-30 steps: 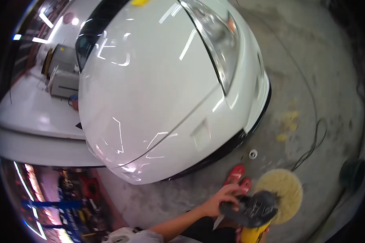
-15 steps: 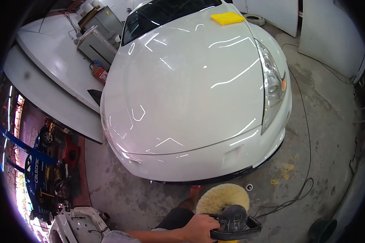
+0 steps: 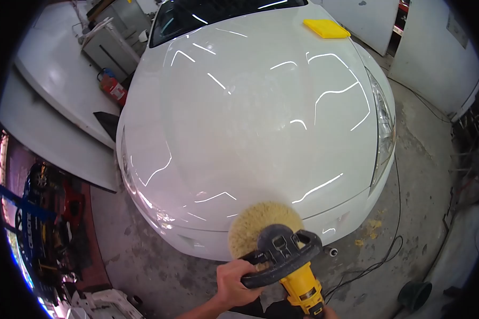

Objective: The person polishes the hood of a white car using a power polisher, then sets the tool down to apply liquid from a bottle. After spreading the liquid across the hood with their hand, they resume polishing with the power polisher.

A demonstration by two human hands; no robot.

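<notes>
**Polisher pad at front edge of white hood**

L hand (image 3: pixel 233 284), bottom centre of frame, is wrapped tight round the black loop handle (image 3: pixel 282 263) of the rotary polisher (image 3: pixel 292 271). R hand (image 3: pixel 324 313) barely shows at the bottom edge by the yellow body (image 3: pixel 303 290); can't tell its grip. Wool pad (image 3: pixel 263 226) lies up and slightly right of the L hand, over the front lip of the hood (image 3: pixel 261 117), just above the bumper (image 3: pixel 207 242); contact w/ paint not certain. Tool's long axis runs from bottom right up-left toward the car. L hand is nearer the pad. Yellow cloth (image 3: pixel 326 27) sits far off at top of hood, near windscreen. Cable (image 3: pixel 378 260) loops on the floor at lower right.
</notes>
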